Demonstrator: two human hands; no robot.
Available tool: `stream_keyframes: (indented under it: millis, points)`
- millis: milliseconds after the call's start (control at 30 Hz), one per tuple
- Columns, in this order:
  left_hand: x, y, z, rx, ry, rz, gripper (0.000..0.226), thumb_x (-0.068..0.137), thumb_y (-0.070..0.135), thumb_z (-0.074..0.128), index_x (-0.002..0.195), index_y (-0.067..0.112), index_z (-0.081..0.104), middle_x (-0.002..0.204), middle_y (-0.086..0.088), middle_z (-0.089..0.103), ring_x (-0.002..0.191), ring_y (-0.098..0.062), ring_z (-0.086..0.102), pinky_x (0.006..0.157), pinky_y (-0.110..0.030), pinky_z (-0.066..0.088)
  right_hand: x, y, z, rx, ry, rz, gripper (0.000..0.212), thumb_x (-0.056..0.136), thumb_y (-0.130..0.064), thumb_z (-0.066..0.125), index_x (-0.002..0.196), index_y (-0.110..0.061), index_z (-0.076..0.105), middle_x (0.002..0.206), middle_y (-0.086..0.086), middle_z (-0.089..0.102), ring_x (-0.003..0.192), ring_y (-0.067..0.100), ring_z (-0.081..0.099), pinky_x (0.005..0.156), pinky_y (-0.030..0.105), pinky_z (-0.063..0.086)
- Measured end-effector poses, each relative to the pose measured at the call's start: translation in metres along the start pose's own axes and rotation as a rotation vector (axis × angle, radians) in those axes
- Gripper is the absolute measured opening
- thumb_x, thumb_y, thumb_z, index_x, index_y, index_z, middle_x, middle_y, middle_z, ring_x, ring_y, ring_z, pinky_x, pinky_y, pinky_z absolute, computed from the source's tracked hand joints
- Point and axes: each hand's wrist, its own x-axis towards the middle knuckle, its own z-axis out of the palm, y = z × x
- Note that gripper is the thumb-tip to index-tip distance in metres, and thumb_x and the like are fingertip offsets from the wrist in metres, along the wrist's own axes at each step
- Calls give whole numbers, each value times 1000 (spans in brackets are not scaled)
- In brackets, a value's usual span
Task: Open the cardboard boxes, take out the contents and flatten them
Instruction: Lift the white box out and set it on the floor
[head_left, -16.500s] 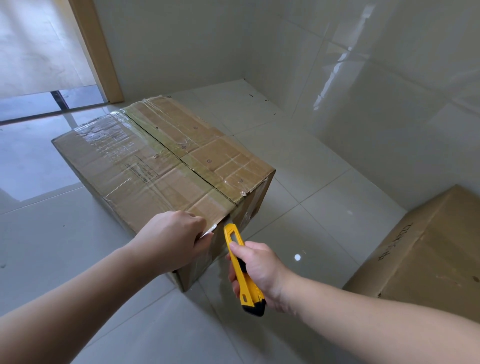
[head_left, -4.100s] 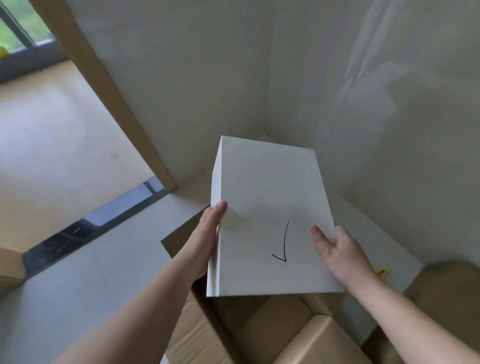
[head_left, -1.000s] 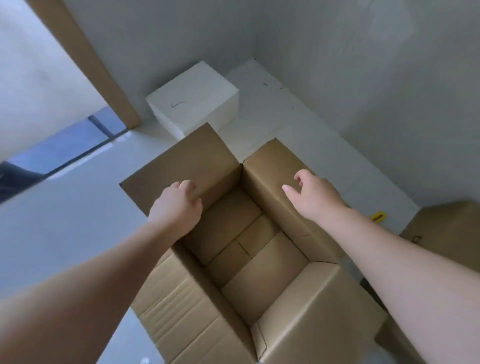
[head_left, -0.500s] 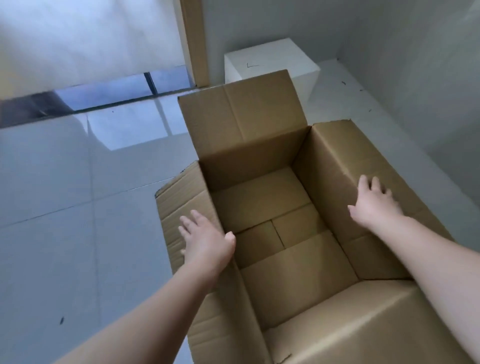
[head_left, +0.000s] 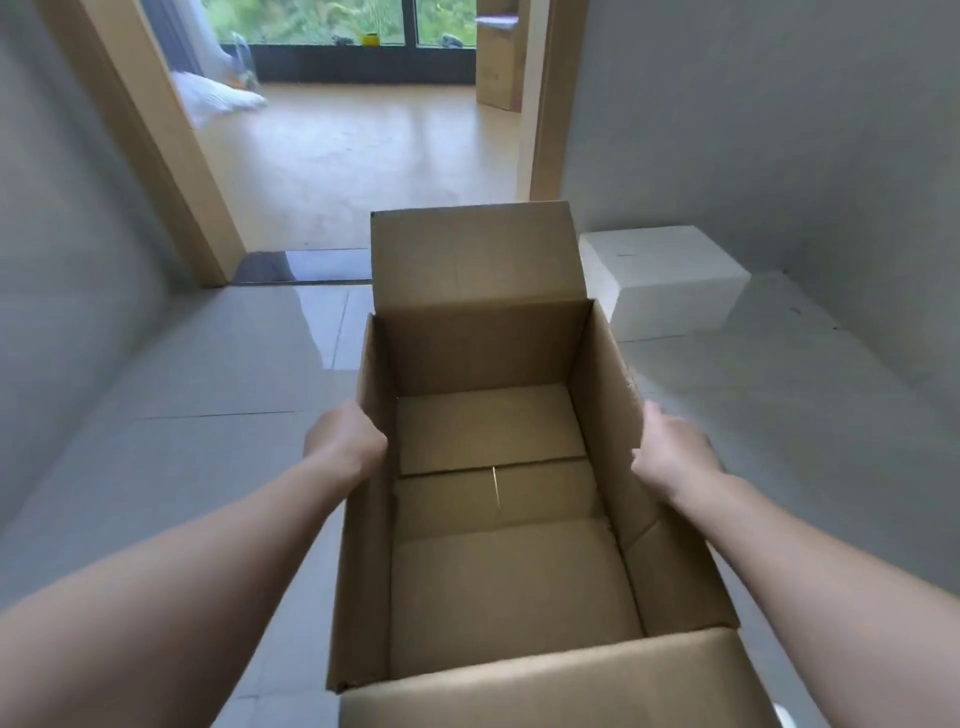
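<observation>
Left hand (head_left: 345, 441) and right hand (head_left: 670, 452) clasp side walls of emptied cardboard box (head_left: 488, 499); flattening step, next break bottom seam.

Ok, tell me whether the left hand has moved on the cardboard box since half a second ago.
Yes. The left hand now grips the outside of the cardboard box left wall, no longer resting on top of the folded-out left flap.

Open brown cardboard box (head_left: 498, 519), top up and empty, its bottom flaps closed with the seam visible. Far flap (head_left: 475, 254) stands upright; near flap (head_left: 561, 686) folds outward. White inner box (head_left: 665, 283) rests on the floor beyond its right far corner.
</observation>
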Motion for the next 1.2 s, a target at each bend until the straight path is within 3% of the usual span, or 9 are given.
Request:
stream_keyframes:
  millis: [167,233,333,433,667,867,967,1100,1200]
  points:
    - [52,-110,-82,23,165,-167,25,84,5,51,108,4,60,110,-18,62,103,-38,58,81,-34,46,-13,-150,8,138,-21,-151,26,88,-3,48,112,-5,37,90,14,56,92,34,58,68,37,47]
    - [69,-156,-110,25,209,-224,26,83,6,52,107,6,61,111,-17,63,105,-38,58,83,-34,47,-20,-206,16,142,-35,-211,42,87,-1,47,126,-2,33,97,17,59,93,35,59,68,37,46]
    - [84,-224,-138,55,266,-310,29,84,6,53,111,5,62,116,-17,63,110,-37,58,89,-35,48,-35,-281,32,122,-62,-308,73,86,1,43,149,-3,8,104,20,60,96,35,59,67,35,44]
    - [91,-283,-150,61,296,-387,32,82,5,54,111,6,65,117,-15,64,111,-36,59,90,-36,48,-55,-338,50,133,-83,-369,85,83,3,41,152,-11,-7,99,17,60,92,32,59,66,35,46]
    - [97,-377,-160,1,368,-523,29,80,-1,54,101,11,70,106,-13,68,103,-35,62,84,-36,50,-103,-422,76,126,-133,-467,88,83,3,38,151,-16,-15,89,10,56,81,27,53,69,35,49]
    - [104,-391,-156,17,489,-509,30,87,-5,40,101,4,64,107,-18,64,101,-37,60,84,-41,48,-109,-448,86,81,-160,-447,90,84,4,42,150,-9,-19,107,16,61,92,30,57,78,38,54]
    - [103,-380,-156,50,518,-446,27,87,-5,39,105,5,55,114,-16,58,106,-36,55,83,-43,46,-105,-451,85,31,-144,-449,90,87,-6,47,151,-11,-15,109,13,62,97,30,58,78,38,53]
    - [100,-349,-150,112,478,-299,40,83,0,49,121,12,52,125,-10,51,115,-30,47,86,-42,45,-98,-440,64,-31,-125,-492,77,95,-34,46,152,-12,0,118,11,61,108,32,57,76,35,43]
    - [99,-307,-141,84,408,-218,41,83,5,50,122,15,55,124,-8,55,113,-30,52,85,-40,48,-90,-415,38,-61,-61,-513,64,96,-46,43,145,-9,23,119,11,61,111,32,58,75,36,40]
